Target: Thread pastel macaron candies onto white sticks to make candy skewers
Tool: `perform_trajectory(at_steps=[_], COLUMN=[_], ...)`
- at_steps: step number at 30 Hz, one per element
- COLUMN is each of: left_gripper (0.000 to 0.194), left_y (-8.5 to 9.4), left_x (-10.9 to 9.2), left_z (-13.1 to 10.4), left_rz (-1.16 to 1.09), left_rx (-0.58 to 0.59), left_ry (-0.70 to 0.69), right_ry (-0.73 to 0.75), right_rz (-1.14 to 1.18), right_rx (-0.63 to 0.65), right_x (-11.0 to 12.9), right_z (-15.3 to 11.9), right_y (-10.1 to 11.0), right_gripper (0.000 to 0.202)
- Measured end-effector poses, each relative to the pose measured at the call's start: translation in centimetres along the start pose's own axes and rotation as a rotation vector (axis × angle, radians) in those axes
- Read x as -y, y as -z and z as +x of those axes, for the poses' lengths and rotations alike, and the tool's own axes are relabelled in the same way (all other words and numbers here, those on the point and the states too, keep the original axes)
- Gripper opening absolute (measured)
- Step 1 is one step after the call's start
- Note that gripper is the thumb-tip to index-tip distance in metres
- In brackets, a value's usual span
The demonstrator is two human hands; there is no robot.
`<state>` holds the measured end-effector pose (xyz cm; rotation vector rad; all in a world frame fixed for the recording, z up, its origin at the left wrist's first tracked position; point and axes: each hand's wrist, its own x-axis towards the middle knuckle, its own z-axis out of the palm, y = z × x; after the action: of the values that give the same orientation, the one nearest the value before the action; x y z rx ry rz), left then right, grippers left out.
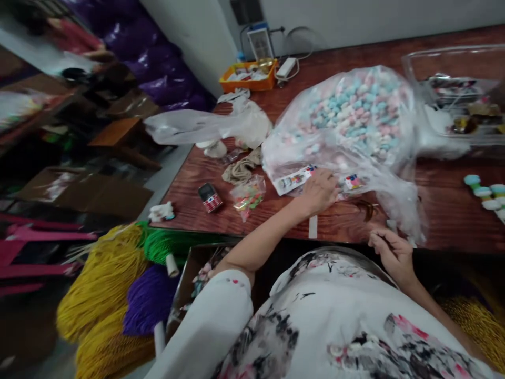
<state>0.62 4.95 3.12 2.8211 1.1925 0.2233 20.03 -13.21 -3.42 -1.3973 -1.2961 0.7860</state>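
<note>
My left hand (321, 189) rests at the front of a big clear plastic bag (355, 110) full of pink, blue and white soft pieces. Its fingers are curled down beside a white printed card (294, 180); what they grip is hidden. A second colourful printed piece (352, 182) lies to its right under the plastic. My right hand (394, 252) hovers at the table's front edge, thumb and fingers pinched together, with anything between them too small to make out. A small dark curved thing (369, 211) lies between the hands.
On the wooden table (189, 195) are a keypad phone (210, 197), a small bag of coloured bits (249, 196), an orange tray (247, 79) and a clear bin (465, 121). Yellow cord bundles (104, 284) stand below left. Strung soft pieces (489, 193) lie at right.
</note>
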Motion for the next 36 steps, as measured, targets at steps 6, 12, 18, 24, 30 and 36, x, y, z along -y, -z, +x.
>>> perform_trajectory(at_steps=[6,12,18,24,30,36], left_gripper=[0.025,0.027,0.024,0.020,0.013,0.017], left_y=[-3.1,-4.6,-6.2,-6.7,-6.1,-6.1], left_x=[-2.9,-0.8,-0.4,0.1,0.5,-0.2], left_z=[2.8,2.8,1.5,1.7,1.6,-0.6], left_rz=[0.119,0.183,0.104,-0.085,-0.103,-0.101], left_rx=[0.195,0.149,-0.035,-0.208,-0.253,-0.092], left_ry=[-0.001,-0.029,0.017,0.061,0.062,0.119], right_ry=[-0.110,-0.030,-0.213,-0.267,-0.236,-0.555], right_rz=[0.000,-0.324,-0.979,-1.238,-1.327,-1.327], right_rx=[-0.204,-0.716,-0.832,-0.719,-0.599,-0.692], right_x=[0.2,-2.9,-8.2,-8.8,-9.5,-15.1], right_z=[-0.8,1.3,2.2,2.3,5.2,8.0], right_y=[1.8,10.2,21.7,22.1,24.0,28.5], right_gripper=[0.019,0.022,0.036,0.039,0.037,0.020])
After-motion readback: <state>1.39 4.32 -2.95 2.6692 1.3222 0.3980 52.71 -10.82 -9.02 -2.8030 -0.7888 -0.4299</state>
